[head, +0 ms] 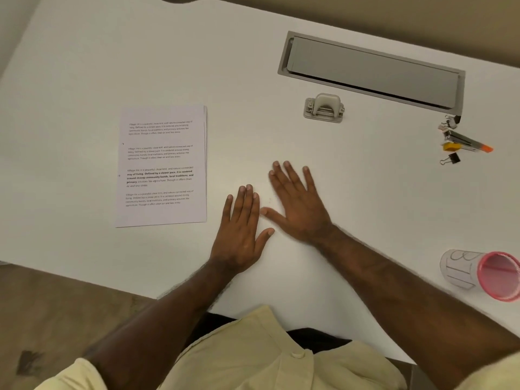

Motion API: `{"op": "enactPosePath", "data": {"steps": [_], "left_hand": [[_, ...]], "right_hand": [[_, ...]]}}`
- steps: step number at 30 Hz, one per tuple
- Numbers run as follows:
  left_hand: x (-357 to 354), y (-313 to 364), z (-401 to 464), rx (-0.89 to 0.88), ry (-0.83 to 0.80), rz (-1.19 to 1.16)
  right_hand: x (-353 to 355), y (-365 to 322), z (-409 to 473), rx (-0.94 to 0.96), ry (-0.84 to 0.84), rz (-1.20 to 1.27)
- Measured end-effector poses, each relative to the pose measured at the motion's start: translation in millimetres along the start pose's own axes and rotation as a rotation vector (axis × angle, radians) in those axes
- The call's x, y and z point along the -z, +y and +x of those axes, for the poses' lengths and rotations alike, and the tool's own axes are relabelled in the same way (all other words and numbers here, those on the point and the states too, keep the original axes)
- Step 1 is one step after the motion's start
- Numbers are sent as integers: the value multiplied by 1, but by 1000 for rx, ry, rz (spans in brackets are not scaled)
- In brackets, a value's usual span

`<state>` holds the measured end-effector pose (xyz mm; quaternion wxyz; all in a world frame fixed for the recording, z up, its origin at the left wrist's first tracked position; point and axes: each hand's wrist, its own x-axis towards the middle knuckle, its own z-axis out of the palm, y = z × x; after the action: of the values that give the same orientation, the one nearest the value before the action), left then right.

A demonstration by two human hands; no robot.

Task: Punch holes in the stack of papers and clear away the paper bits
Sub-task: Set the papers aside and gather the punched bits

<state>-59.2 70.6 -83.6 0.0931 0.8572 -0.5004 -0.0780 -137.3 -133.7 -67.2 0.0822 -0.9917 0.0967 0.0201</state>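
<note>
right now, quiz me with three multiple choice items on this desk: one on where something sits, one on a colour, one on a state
1. Where is the stack of papers relative to the left hand?
A. to its left
B. under it
C. to its right

2. What colour is the rim of the cup lying on its side?
A. blue
B. pink
C. green

3. What are the hands doing?
A. gripping the hole punch
B. lifting the papers
C. resting flat and empty on the desk

Answers: 1 A, the papers lie left of both hands. 2 B, its open rim is pink. 3 C, the left and right hand lie palm down with fingers spread, holding nothing.
</note>
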Motion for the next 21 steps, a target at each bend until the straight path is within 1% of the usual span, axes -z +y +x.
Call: {"op": "enactPosePath", "data": {"steps": [2,4,5,7,10,13,16,18,21], "left_hand": [[0,0,-1,-8,2,-7],[0,-1,-1,-19,12,-12],[0,-1,-2,-22,16,-18],[1,-1,-2,-18,10,-24],[1,-1,-2,-8,4,-29],[2,-1,-3,-6,16,-54],[5,0,-3,-19,50,-121],[7,-1,-6,-43,80,-181],[9,-3,-16,-32,117,-269]], "right_hand": [[-3,-7,-13,61,17,27],[-4,-9,-24,62,31,113],[-3,-9,-30,22,36,172],[-3,-8,-43,-118,50,237],[-6,-8,-70,-310,63,174],[-11,-16,-94,-362,24,93],[-14,-31,-99,-361,-41,8],[-14,-40,-95,-295,-63,-16],[-13,-50,-85,-175,-36,29]]}}
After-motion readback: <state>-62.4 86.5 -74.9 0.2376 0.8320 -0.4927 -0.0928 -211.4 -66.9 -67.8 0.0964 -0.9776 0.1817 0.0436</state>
